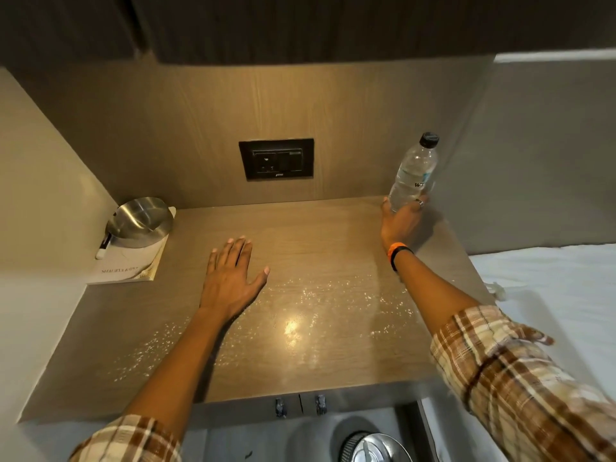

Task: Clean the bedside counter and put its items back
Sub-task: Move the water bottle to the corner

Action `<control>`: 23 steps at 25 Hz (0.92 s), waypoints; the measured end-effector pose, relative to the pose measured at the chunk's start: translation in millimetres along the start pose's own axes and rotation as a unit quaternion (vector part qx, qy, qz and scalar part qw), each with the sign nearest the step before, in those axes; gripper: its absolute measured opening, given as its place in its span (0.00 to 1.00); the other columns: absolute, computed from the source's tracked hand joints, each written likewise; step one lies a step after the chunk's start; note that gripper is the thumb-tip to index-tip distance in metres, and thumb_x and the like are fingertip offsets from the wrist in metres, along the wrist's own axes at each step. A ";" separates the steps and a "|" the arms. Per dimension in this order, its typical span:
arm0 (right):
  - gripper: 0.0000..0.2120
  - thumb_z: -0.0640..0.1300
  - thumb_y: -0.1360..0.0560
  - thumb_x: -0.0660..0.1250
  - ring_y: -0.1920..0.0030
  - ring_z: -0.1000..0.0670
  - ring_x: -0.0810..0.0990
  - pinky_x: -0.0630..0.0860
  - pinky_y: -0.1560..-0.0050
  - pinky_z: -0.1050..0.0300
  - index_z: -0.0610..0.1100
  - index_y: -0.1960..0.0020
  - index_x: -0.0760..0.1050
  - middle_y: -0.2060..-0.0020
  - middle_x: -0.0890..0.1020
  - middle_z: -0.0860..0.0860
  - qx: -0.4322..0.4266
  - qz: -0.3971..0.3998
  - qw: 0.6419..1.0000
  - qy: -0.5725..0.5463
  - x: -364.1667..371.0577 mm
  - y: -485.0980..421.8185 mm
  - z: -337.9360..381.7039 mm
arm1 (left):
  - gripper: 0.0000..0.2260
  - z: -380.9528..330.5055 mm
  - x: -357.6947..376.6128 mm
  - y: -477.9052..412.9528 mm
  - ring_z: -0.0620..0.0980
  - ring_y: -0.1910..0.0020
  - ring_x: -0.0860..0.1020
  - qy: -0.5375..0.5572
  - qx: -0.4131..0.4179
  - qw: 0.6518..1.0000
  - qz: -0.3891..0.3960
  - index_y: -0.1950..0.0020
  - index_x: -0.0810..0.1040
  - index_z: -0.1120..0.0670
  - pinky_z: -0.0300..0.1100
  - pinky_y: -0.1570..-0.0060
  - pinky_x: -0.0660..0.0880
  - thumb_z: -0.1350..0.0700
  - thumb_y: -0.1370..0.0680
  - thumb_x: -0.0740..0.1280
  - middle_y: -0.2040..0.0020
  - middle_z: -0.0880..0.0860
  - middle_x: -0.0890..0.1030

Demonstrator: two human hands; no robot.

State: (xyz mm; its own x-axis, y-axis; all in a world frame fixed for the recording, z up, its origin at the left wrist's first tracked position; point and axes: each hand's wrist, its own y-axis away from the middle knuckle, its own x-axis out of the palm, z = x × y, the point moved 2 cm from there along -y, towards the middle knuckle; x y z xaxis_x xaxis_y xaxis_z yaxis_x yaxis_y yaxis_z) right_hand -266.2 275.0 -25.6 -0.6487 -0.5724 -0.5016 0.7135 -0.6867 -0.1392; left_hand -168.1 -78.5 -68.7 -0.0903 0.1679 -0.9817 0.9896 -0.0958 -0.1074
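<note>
Clear plastic water bottle (pixel 414 173) stands at the counter's (pixel 316 355) two o'clock corner, the right hand (pixel 401 221) wrapped around its base. The left hand (pixel 230 278) lies flat and empty, fingers spread, near centre. At ten o'clock a steel bowl (pixel 141 221) rests on a booklet (pixel 131 265). Restocking looks nearly finished, though droplets glisten on the surface.

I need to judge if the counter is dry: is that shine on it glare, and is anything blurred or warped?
Head view: a bright lamp reflection sits on the counter, with sparkling specks spread around it, likely droplets; wide-angle bending curves the edges; the bottle in the right hand and the left hand are sharp; the top of the frame is dark.
</note>
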 end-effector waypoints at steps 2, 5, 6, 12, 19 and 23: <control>0.35 0.53 0.22 0.71 0.40 0.37 0.82 0.79 0.40 0.44 0.33 0.27 0.64 0.39 0.81 0.37 0.007 0.025 1.000 0.005 3.0 4.0 -0.1 | 0.36 -0.2 -0.9 -0.7 0.52 0.19 0.51 -0.001 -0.003 1.000 0.002 0.19 0.55 0.52 0.56 0.21 0.47 0.31 0.21 0.45 0.18 0.53 0.56; 0.32 0.51 0.23 0.72 0.42 0.39 0.82 0.79 0.43 0.53 0.33 0.29 0.66 0.40 0.81 0.37 -0.022 0.042 0.998 -0.047 12.2 34.2 13.4 | 0.37 -4.7 -4.8 -1.6 0.52 0.19 0.49 0.000 -0.006 0.999 0.034 0.18 0.51 0.51 0.56 0.21 0.45 0.31 0.20 0.45 0.17 0.53 0.52; 0.31 0.51 0.23 0.73 0.41 0.39 0.82 0.77 0.43 0.55 0.33 0.30 0.67 0.40 0.81 0.38 -0.042 0.053 0.996 -0.063 18.1 51.1 20.5 | 0.37 -4.5 -7.2 0.7 0.52 0.19 0.48 0.005 -0.010 0.999 0.041 0.18 0.50 0.51 0.55 0.21 0.45 0.30 0.20 0.45 0.17 0.53 0.51; 0.35 0.63 0.26 0.70 0.45 0.40 0.84 0.82 0.50 0.44 0.41 0.30 0.67 0.44 0.84 0.43 -0.104 0.201 0.974 0.004 80.0 165.1 77.1 | 0.37 48.4 -32.7 31.8 0.52 0.19 0.48 0.027 -0.084 0.996 0.012 0.18 0.49 0.51 0.50 0.22 0.43 0.30 0.21 0.46 0.17 0.53 0.51; 0.27 0.44 0.27 0.77 0.41 0.43 0.82 0.80 0.40 0.48 0.44 0.33 0.68 0.42 0.82 0.46 -0.133 0.378 0.905 -0.141 165.5 254.2 151.5 | 0.37 115.2 -45.8 50.4 0.52 0.18 0.48 0.020 -0.068 0.996 0.049 0.18 0.47 0.53 0.47 0.22 0.41 0.33 0.20 0.50 0.17 0.55 0.50; 0.27 0.42 0.28 0.78 0.39 0.43 0.80 0.79 0.40 0.49 0.39 0.34 0.69 0.42 0.80 0.44 -0.163 0.389 0.899 -0.115 200.2 255.8 178.3 | 0.36 116.1 -40.7 50.6 0.52 0.19 0.49 -0.002 -0.041 0.999 0.033 0.18 0.49 0.55 0.52 0.20 0.46 0.33 0.19 0.49 0.17 0.55 0.52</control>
State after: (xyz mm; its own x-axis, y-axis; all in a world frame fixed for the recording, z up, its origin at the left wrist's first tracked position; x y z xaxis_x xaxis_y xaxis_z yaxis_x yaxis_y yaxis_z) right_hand -260.8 -95.1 -9.4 0.0695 -0.9260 -0.3710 0.9905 0.1082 -0.0845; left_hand -127.4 -204.1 -52.5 -0.0248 0.1600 -0.9868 0.9992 -0.0268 -0.0294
